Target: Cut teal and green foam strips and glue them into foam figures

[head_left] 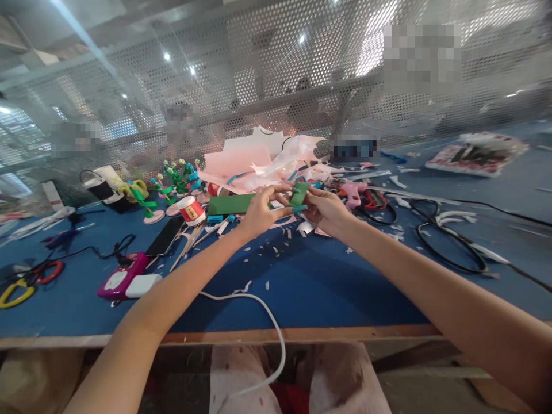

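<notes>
Both hands meet above the middle of the blue table, fingers closed on a small green strip of paper or foam. My left hand pinches it from the left, and my right hand grips its right side. Under and behind my left hand lies a larger flat green sheet. To its left stands a red and white paper cup. Several small green spiral figures on round pink bases are grouped farther left. A pink glue gun lies just beyond my right hand.
Pink and white paper sheets pile up against the perforated metal screen. A purple power adapter, dark phone and yellow-handled scissors lie left. Black cable loops on the right. White cable hangs over the front edge.
</notes>
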{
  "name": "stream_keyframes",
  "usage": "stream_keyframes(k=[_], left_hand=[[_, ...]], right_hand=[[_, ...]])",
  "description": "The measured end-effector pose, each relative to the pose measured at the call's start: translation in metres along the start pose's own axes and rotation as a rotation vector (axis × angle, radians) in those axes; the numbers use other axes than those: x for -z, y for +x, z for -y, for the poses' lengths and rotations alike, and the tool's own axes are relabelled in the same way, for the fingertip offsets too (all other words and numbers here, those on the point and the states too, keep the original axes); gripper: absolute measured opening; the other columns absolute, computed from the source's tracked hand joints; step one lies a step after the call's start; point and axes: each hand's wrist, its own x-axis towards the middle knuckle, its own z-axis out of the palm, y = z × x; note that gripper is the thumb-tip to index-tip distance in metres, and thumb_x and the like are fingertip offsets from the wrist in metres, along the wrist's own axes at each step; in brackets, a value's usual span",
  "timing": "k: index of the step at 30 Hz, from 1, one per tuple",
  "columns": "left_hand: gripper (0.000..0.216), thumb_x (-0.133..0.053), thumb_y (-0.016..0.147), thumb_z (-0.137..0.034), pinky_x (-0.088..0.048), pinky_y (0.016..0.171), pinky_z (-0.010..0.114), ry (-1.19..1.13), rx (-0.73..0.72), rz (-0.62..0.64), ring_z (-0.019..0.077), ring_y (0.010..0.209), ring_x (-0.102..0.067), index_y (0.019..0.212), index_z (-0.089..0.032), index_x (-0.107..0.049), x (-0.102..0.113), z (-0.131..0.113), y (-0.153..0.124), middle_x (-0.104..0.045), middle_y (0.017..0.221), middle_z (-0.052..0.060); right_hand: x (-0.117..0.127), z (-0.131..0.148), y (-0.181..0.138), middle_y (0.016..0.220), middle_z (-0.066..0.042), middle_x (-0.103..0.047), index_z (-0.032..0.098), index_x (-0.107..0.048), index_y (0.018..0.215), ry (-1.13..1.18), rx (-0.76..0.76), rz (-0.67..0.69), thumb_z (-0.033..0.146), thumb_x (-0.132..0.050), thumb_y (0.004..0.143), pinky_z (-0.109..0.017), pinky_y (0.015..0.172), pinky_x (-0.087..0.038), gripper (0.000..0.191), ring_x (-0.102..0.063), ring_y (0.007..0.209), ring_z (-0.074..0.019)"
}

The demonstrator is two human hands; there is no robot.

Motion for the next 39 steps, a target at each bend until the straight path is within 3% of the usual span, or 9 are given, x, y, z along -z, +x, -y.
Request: stream_keyframes(k=[8,15,18,24,27,29,32,36,39], left_hand=[[0.05,-0.073,0.064,-0.015,-0.042,0.086,0.033,0.052,0.024,0.059,0.0159,0.084,-0.061,0.109,-0.015,-0.054,0.012,0.006,0.005,-0.066,0.074,0.002],[0.049,-0.068,0.066,-0.014,-0.045,0.081,0.031,0.118,0.047,0.258,0.0145,0.078,-0.063,0.112,-0.016,-0.052,0.027,0.011,0.008,-0.066,0.074,0.002],[0.044,-0.066,0.069,-0.014,-0.045,0.082,0.033,0.257,0.014,0.278,0.0155,0.078,-0.063,0.111,-0.016,-0.052,0.03,0.01,0.009,-0.067,0.075,0.002],[0.035,-0.059,0.075,-0.007,-0.046,0.08,0.031,0.721,-0.064,0.299,0.017,0.085,-0.062,0.109,-0.014,-0.051,0.036,0.008,0.011,-0.065,0.09,0.008],[0.048,-0.064,0.075,-0.014,-0.046,0.081,0.035,0.944,-0.022,0.263,0.0242,0.097,-0.059,0.119,-0.01,-0.047,0.037,0.002,0.011,-0.062,0.103,0.017],[0.051,-0.07,0.071,-0.024,-0.044,0.085,0.039,0.962,-0.006,0.238,0.0292,0.106,-0.055,0.116,-0.009,-0.052,0.034,-0.003,0.011,-0.06,0.108,0.019],[0.029,-0.056,0.083,-0.035,-0.044,0.086,0.037,0.672,0.092,0.272,0.0243,0.095,-0.059,0.094,-0.01,-0.065,0.026,-0.011,0.011,-0.066,0.097,0.016],[0.068,-0.014,0.092,-0.052,-0.048,0.067,0.031,-0.043,0.442,0.296,0.0172,0.073,-0.062,0.086,-0.012,-0.067,0.013,-0.011,0.011,-0.069,0.075,0.012],[0.066,-0.023,0.086,-0.064,-0.051,0.068,0.033,-0.397,0.592,0.278,0.0198,0.077,-0.065,0.083,-0.014,-0.066,0.009,-0.007,0.011,-0.069,0.077,0.012]], right_hand=[[0.007,0.005,0.006,0.08,0.001,-0.071,0.022,-0.062,0.068,0.125,0.004,0.032,0.016,-0.047,0.077,-0.029,0.072,-0.051,0.018,-0.064,0.085,-0.0146],[0.014,0.013,0.004,0.091,-0.005,-0.071,0.023,-0.066,0.073,0.171,0.073,0.144,0.046,-0.045,0.077,-0.039,0.08,-0.049,0.032,-0.06,0.1,-0.0229],[0.014,0.01,0.007,0.09,-0.003,-0.071,0.025,-0.066,0.075,0.079,0.131,0.133,0.057,-0.055,0.071,-0.039,0.081,-0.049,0.034,-0.059,0.101,-0.0236],[0.016,-0.001,0.013,0.089,0.001,-0.07,0.026,-0.067,0.071,0.03,0.101,0.063,0.044,-0.074,0.061,-0.03,0.072,-0.049,0.021,-0.061,0.092,-0.0176],[0.016,-0.004,0.011,0.083,0.0,-0.07,0.025,-0.068,0.067,-0.055,0.21,0.063,0.043,-0.077,0.056,-0.03,0.07,-0.048,0.022,-0.061,0.087,-0.0168],[0.014,-0.005,0.009,0.076,0.0,-0.07,0.025,-0.069,0.063,-0.109,0.305,0.033,0.044,-0.078,0.053,-0.03,0.07,-0.048,0.024,-0.062,0.081,-0.0163],[0.012,-0.004,0.004,0.069,0.0,-0.069,0.024,-0.071,0.062,-0.196,0.404,0.022,0.043,-0.079,0.051,-0.034,0.074,-0.047,0.023,-0.061,0.074,-0.0165],[0.011,-0.006,-0.001,0.075,-0.002,-0.07,0.026,-0.074,0.069,-0.369,0.529,0.099,0.038,-0.078,0.056,-0.039,0.086,-0.044,0.018,-0.059,0.09,-0.0218],[0.012,-0.008,-0.003,0.087,-0.002,-0.071,0.03,-0.074,0.073,-0.505,0.658,0.135,0.034,-0.075,0.062,-0.045,0.096,-0.038,0.012,-0.051,0.108,-0.0249]])
